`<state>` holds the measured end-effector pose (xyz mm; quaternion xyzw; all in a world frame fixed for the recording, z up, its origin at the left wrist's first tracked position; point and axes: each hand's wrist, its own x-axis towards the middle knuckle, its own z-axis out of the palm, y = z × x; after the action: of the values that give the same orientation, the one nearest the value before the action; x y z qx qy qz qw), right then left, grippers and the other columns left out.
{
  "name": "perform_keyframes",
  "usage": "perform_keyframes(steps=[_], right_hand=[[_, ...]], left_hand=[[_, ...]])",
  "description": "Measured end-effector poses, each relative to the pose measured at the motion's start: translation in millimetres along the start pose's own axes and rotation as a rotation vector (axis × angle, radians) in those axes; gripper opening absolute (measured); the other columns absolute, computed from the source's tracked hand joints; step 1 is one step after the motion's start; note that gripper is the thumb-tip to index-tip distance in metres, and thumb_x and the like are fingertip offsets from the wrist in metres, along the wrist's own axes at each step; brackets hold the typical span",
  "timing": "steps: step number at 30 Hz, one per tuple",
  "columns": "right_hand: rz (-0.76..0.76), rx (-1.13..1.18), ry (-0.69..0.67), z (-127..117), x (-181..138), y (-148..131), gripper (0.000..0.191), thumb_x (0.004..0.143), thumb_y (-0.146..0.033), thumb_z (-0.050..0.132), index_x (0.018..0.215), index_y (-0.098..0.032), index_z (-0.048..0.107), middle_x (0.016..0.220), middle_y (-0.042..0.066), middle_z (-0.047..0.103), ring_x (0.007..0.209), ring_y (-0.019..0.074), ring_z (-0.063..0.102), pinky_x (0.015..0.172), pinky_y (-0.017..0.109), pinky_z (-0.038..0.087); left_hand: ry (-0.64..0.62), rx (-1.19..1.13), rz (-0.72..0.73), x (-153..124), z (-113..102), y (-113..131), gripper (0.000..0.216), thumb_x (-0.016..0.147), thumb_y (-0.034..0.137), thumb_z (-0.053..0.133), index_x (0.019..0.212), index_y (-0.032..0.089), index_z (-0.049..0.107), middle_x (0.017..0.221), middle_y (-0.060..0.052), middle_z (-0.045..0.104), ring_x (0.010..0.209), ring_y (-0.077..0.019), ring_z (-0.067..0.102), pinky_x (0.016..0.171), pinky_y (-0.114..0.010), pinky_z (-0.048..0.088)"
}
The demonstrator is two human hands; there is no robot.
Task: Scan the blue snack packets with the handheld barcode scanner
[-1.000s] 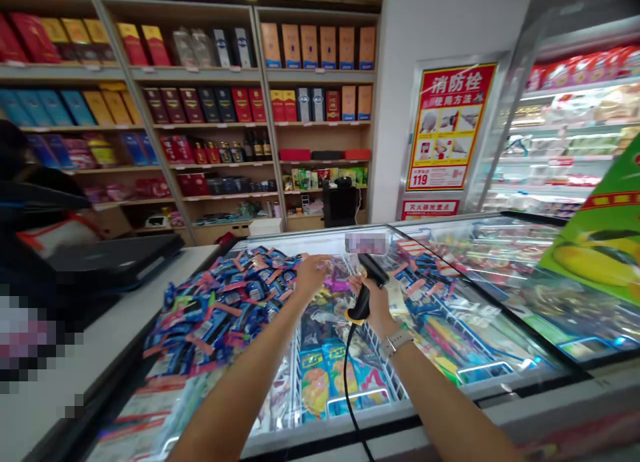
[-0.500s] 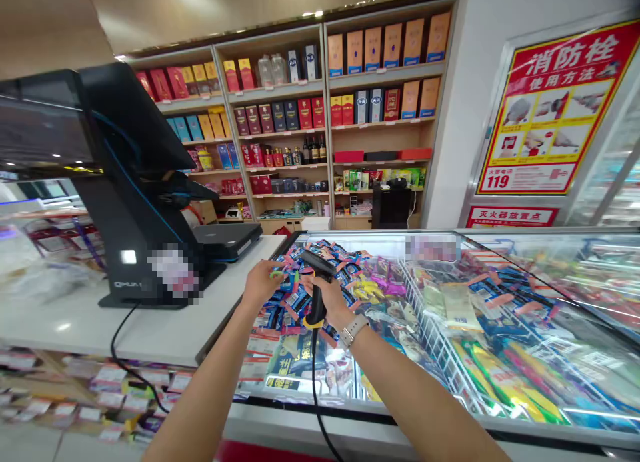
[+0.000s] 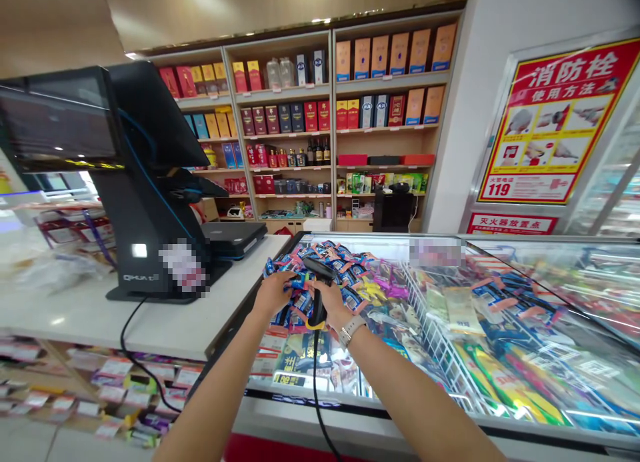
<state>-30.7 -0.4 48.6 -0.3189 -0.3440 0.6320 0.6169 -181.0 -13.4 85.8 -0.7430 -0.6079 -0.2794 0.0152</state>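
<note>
Above a heap of blue wrapped packets (image 3: 353, 273), one packet and a scanner close together

At the left end of the chest freezer (image 3: 280, 420), beside the white table (image 3: 200, 323) that carries the point-of-sale terminal (image 3: 150, 202), the left hand (image 3: 273, 295) is pinched on a small blue packet (image 3: 299, 282), just over the heap. The right hand (image 3: 329, 302) is clamped around the grip of a black handheld barcode scanner (image 3: 320, 269), its head tilted across the heap near that packet. Whether the right fingertips also touch the packet cannot be told.

The likeliest slip is the packet itself: a slick wrapper held only at the fingertips could slide free, or be knocked by the scanner's head, and be lost among its lookalikes. The scanner's cable (image 3: 317, 375) hangs down past the freezer's front edge, so a sharp reach could catch it there and jerk the scanner sideways.
</note>
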Motion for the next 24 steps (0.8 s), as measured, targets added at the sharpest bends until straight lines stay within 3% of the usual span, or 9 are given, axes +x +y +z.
perform_keyframes(steps=[5,9,14,19,24], right_hand=[[-0.013,0.135,-0.055,-4.7,-14.8,-40.3,0.020,0.053,-0.022,0.073,0.070,-0.018,0.063,0.072,0.003,0.070,0.080,0.0208,0.067,0.073,0.032,0.053],[-0.096,0.120,-0.066,-33.2,-21.2,-82.2,0.022,0.056,-0.022,0.072,0.077,-0.017,0.064,0.084,0.006,0.072,0.091,0.0227,0.067,0.081,0.032,0.052],[-0.128,0.122,0.022,-93.3,-14.8,-112.8,0.021,0.056,-0.021,0.071,0.075,-0.018,0.063,0.080,0.006,0.072,0.085,0.0245,0.069,0.075,0.034,0.055],[-0.124,0.122,0.175,-155.0,-10.5,-115.2,0.019,0.056,-0.020,0.071,0.071,-0.018,0.061,0.075,0.007,0.072,0.082,0.0226,0.069,0.075,0.031,0.056],[-0.097,0.112,0.228,-191.5,-7.2,-112.7,0.019,0.056,-0.023,0.073,0.071,-0.018,0.061,0.080,0.007,0.073,0.086,0.0227,0.069,0.079,0.032,0.054]], left_hand=[[0.064,-0.082,0.037,11.9,-9.6,27.0,0.039,0.071,0.015,0.056,0.105,0.028,0.069,0.111,-0.003,0.069,0.109,-0.0246,0.059,0.097,-0.034,0.042],[0.027,-0.319,0.090,37.9,-4.0,56.9,0.031,0.069,0.020,0.061,0.098,0.025,0.072,0.099,-0.002,0.072,0.098,-0.0236,0.064,0.088,-0.031,0.047],[-0.044,-0.561,0.103,69.4,48.6,98.4,0.029,0.068,0.023,0.062,0.095,0.021,0.073,0.093,-0.004,0.073,0.089,-0.0226,0.067,0.081,-0.030,0.050],[-0.151,-0.695,0.199,75.0,111.1,137.0,0.031,0.061,0.018,0.064,0.089,0.023,0.075,0.092,-0.004,0.074,0.087,-0.0235,0.067,0.083,-0.033,0.050],[-0.339,-0.981,0.018,80.6,139.4,156.6,0.038,0.051,0.023,0.074,0.089,0.017,0.074,0.087,-0.008,0.074,0.084,-0.0265,0.067,0.074,-0.035,0.053]])
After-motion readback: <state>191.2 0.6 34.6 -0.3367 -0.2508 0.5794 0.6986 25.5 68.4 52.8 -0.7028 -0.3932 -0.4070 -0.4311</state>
